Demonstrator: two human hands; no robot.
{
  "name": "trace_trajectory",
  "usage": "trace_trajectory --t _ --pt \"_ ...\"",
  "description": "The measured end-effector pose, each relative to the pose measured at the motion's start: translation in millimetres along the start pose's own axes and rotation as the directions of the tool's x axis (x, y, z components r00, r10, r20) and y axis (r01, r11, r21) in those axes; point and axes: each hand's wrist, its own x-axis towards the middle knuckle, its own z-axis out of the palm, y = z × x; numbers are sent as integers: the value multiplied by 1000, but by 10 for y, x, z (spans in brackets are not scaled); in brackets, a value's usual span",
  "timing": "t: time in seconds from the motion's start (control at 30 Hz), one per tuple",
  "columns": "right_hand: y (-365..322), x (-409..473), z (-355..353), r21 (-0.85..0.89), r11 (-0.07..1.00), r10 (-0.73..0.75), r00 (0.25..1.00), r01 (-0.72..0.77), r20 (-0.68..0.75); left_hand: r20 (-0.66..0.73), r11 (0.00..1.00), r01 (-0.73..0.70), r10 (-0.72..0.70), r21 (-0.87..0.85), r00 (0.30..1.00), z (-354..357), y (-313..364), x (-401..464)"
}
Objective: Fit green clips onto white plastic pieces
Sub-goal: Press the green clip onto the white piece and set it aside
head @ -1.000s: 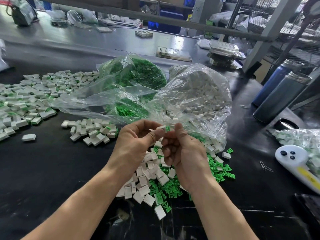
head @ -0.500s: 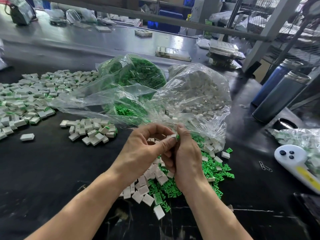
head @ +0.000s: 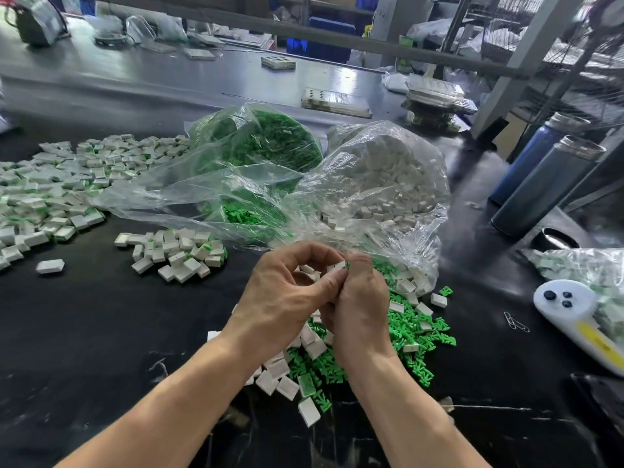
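At frame centre, the left hand (head: 287, 298) and right hand (head: 361, 298) together pinch 1 white piece (head: 338, 265) above the bench (head: 84, 332). It looks light, rigid, slippery; best gripped by its edges while the barely visible green clip is pressed in.

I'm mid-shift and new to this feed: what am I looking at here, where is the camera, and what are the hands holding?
There is no machine here: a person works with bare hands, filmed by a camera on their head looking down. The left hand and right hand together pinch one white piece with a bit of green beside it. On the black table below lie loose green clips and white pieces. Behind are a bag of green clips and a bag of white pieces; a pile of white pieces showing green lies far left.
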Motion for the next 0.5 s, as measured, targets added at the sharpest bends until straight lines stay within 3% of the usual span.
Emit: trace_trajectory --t 0.5 --pt "56 3 -18 -46 998 -50 999 49 -18 -22 1000 -1 0 -27 1000 21 48 -24"
